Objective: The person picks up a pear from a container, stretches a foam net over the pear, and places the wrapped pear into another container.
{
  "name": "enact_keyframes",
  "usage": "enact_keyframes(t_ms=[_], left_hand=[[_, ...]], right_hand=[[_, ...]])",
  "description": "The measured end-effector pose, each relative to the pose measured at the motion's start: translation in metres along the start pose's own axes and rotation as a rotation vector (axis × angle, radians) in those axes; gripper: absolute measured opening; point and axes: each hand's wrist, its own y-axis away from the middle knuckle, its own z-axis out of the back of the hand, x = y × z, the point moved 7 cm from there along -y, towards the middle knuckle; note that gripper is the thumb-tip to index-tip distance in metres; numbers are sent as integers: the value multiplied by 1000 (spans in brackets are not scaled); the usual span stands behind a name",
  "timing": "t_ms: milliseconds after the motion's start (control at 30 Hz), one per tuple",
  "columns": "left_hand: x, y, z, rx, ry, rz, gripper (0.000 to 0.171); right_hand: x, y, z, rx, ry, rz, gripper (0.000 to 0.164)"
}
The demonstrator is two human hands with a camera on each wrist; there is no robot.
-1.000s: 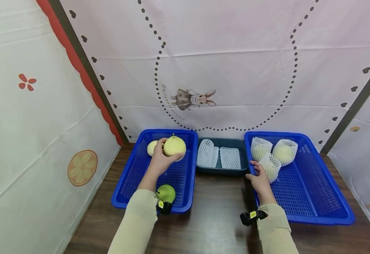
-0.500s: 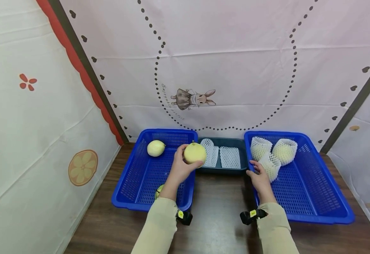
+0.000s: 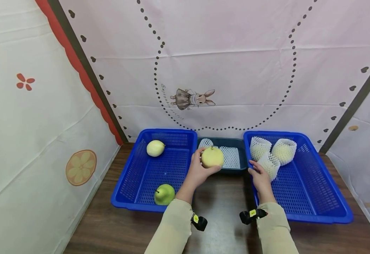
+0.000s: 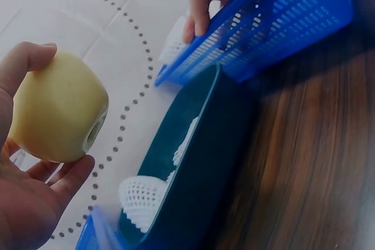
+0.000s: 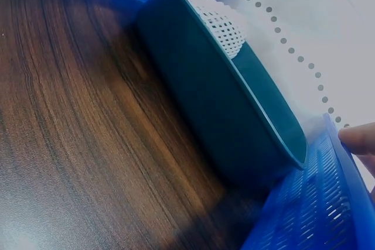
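Observation:
My left hand (image 3: 201, 171) grips a round yellow pear (image 3: 213, 157), thumb and fingers around its sides, over the front of the dark green tray (image 3: 231, 170). In the left wrist view the pear (image 4: 61, 106) has its dimpled end facing right. White foam net sleeves (image 3: 230, 157) lie in the tray, partly hidden behind the pear. My right hand (image 3: 261, 180) rests at the left rim of the right blue basket (image 3: 315, 187), its fingertips touching the edge. Beside it sit three pale fruits in foam nets (image 3: 284, 151).
In the left blue basket (image 3: 131, 176) are a green pear (image 3: 164, 194) near the front and a pale yellow fruit (image 3: 155, 148) at the back. The brown wooden table (image 3: 223, 218) runs between the baskets. A printed cloth (image 3: 236, 70) hangs behind.
My left hand has carried the yellow pear rightward from over the left basket to over the green tray. The green pear is uncovered again. My right hand stays at the rim.

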Motion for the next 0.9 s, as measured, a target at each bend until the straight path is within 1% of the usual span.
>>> enact_keyframes(t_ms=[200,333,433,533,633,767,900], left_hand=[[1,2,-14,14,-8,28,77],[4,4,-20,-4,7,31,79],[9,5,-25,-27,21,28,80],[18,7,-31,-45,32,45,78],[29,10,-37,-66,32,80,78],[41,14,-44,-96,9,108,79],[52,17,-49,-103,-24,119,79]], right_hand=[[0,0,0,-4,4,-2,41],[-1,0,0,-5,0,-6,42],[-1,0,0,-4,-5,-4,42],[0,0,1,-9,-14,2,41],[0,-1,1,-13,-18,9,41],[0,-1,1,-16,-20,10,40],[-1,-1,1,-17,-25,1,41]])
